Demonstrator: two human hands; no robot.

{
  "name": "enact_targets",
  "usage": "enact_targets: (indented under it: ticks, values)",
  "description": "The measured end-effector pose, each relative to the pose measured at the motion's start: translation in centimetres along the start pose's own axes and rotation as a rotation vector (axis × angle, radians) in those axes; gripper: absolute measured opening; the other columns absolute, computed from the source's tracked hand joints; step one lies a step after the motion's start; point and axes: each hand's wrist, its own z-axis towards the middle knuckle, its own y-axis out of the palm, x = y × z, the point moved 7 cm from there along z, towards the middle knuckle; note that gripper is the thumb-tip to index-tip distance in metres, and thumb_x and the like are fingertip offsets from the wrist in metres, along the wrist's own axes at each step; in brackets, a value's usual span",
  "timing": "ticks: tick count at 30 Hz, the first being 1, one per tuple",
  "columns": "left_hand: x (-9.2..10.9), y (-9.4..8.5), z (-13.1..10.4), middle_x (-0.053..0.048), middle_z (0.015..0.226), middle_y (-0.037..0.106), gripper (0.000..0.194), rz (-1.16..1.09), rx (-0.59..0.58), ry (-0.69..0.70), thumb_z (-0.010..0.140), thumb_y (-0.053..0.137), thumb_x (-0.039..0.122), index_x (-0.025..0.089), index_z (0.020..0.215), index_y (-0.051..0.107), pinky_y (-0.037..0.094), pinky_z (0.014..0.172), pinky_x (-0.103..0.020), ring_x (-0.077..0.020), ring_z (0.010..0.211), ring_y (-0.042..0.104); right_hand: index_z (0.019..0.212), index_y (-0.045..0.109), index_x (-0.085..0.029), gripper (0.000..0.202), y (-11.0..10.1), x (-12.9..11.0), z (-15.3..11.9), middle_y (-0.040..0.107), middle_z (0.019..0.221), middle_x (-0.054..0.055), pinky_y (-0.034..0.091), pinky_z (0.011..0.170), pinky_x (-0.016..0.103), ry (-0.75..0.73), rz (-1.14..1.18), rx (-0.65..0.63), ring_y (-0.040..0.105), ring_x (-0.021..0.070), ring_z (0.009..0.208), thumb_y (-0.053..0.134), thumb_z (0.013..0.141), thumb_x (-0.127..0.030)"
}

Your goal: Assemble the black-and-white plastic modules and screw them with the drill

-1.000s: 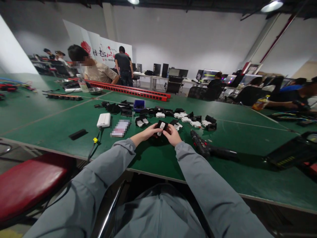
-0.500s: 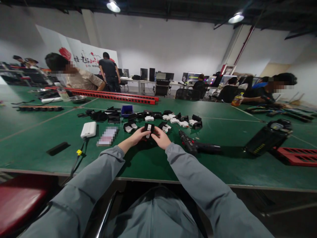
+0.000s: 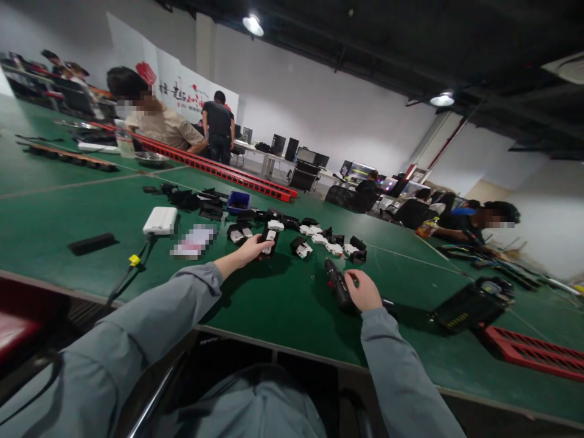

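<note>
My left hand (image 3: 249, 254) is closed around a small black housing with a white insert (image 3: 270, 238), held just above the table. To the right, my right hand (image 3: 364, 290) has its curled fingers on a black cordless drill (image 3: 336, 285) that lies on its side, chuck pointing away from me. The hand hides part of the drill's handle. Close by on the table lie a black-and-white part (image 3: 302, 247) and another such part (image 3: 239, 233). Several more white pieces (image 3: 334, 249) and black pieces form a loose row beyond my hands.
On the left are a white power bank (image 3: 160, 220) with a cable, a phone (image 3: 194, 241) and a black strip (image 3: 92, 243). A blue bin (image 3: 238, 201) and red slotted rails (image 3: 214, 167) stand farther back. At right are a black cylindrical device (image 3: 472, 304) and a red rail (image 3: 538, 351). Co-workers sit across.
My right hand has left the black-and-white housing and moved right onto the drill. My left hand keeps the housing. The head view has tilted.
</note>
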Motion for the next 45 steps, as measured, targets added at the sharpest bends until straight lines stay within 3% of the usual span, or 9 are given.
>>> enact_targets:
  ticks: [4,9,12,15,19,22,26,36,45]
  values:
    - [0.0,0.2,-0.1,-0.01,0.095,0.07,0.05,0.037,-0.008,0.009,0.077,0.066,0.048,0.016,0.114,0.054,0.042,0.042,-0.022,-0.0187,0.065,0.068,0.099,0.064,-0.018,0.039,0.7,0.7,-0.5,0.066,0.1,0.01,0.044,0.088,0.036,0.004,-0.087,-0.112,0.059,0.0236,0.096,0.035,0.096,-0.043]
    - [0.2,0.6,-0.5,-0.011,0.098,0.07,0.058,0.113,-0.033,0.037,0.073,0.069,0.05,0.014,0.116,0.054,0.045,0.044,-0.024,-0.0194,0.067,0.067,0.102,0.063,-0.017,0.047,1.4,-1.6,0.0,0.064,0.096,0.012,0.042,0.086,0.034,0.062,-0.222,-0.12,0.06,0.0234,0.093,0.022,0.099,-0.041]
    - [0.3,0.6,-0.6,-0.011,0.1,0.069,0.062,0.168,-0.03,0.057,0.072,0.07,0.052,0.014,0.118,0.054,0.046,0.045,-0.025,-0.019,0.067,0.066,0.116,0.058,-0.018,0.053,2.2,-3.6,0.4,0.061,0.107,0.013,0.043,0.085,0.036,0.118,-0.26,-0.112,0.06,0.0252,0.097,0.018,0.099,-0.048]
    - [0.6,0.5,-0.8,-0.011,0.102,0.069,0.062,0.191,-0.038,0.078,0.072,0.069,0.053,0.015,0.118,0.056,0.047,0.047,-0.025,-0.0186,0.069,0.066,0.135,0.044,-0.026,0.057,3.4,-5.3,1.1,0.054,0.126,0.011,0.045,0.081,0.035,0.104,-0.181,-0.205,0.061,0.0255,0.102,0.018,0.097,-0.057]
    - [0.9,0.5,-1.1,-0.011,0.105,0.069,0.061,0.196,-0.049,0.089,0.073,0.069,0.052,0.015,0.119,0.056,0.048,0.049,-0.025,-0.0187,0.069,0.066,0.149,0.024,-0.03,0.068,3.9,-6.8,1.3,0.045,0.138,0.011,0.046,0.081,0.036,-0.046,-0.147,-0.358,0.061,0.0268,0.106,0.032,0.091,-0.065]
    - [1.0,0.6,-1.2,-0.012,0.106,0.069,0.061,0.186,-0.035,0.088,0.072,0.07,0.052,0.015,0.119,0.057,0.047,0.048,-0.025,-0.0189,0.069,0.066,0.151,0.017,-0.032,0.093,3.5,-7.6,0.7,0.036,0.145,0.013,0.048,0.082,0.039,-0.213,-0.183,-0.403,0.06,0.0302,0.107,0.056,0.076,-0.07]
    - [0.8,0.6,-1.1,-0.011,0.101,0.07,0.062,0.169,-0.022,0.069,0.071,0.071,0.051,0.015,0.119,0.056,0.045,0.046,-0.024,-0.0183,0.067,0.066,0.152,0.015,-0.032,0.109,3.1,-7.8,0.4,0.032,0.148,0.015,0.049,0.084,0.043,-0.319,-0.214,-0.392,0.06,0.0336,0.107,0.066,0.064,-0.072]
    - [0.6,0.6,-0.8,-0.012,0.105,0.068,0.058,0.237,-0.011,0.076,0.073,0.068,0.051,0.014,0.117,0.057,0.045,0.046,-0.024,-0.018,0.069,0.064,0.151,0.02,-0.031,0.101,3.5,-7.7,1.1,0.042,0.137,0.015,0.05,0.07,0.036,-0.27,-0.244,-0.258,0.066,0.0265,0.084,0.066,0.067,-0.064]
    - [0.6,0.8,-0.8,-0.01,0.099,0.068,0.052,0.183,-0.022,0.033,0.076,0.067,0.048,0.015,0.114,0.055,0.045,0.046,-0.023,-0.0166,0.065,0.065,0.151,0.018,-0.03,0.106,1.6,-8.1,-0.5,0.044,0.132,0.014,0.05,0.062,0.035,-0.266,-0.101,-0.191,0.064,0.0182,0.064,0.07,0.063,-0.06]
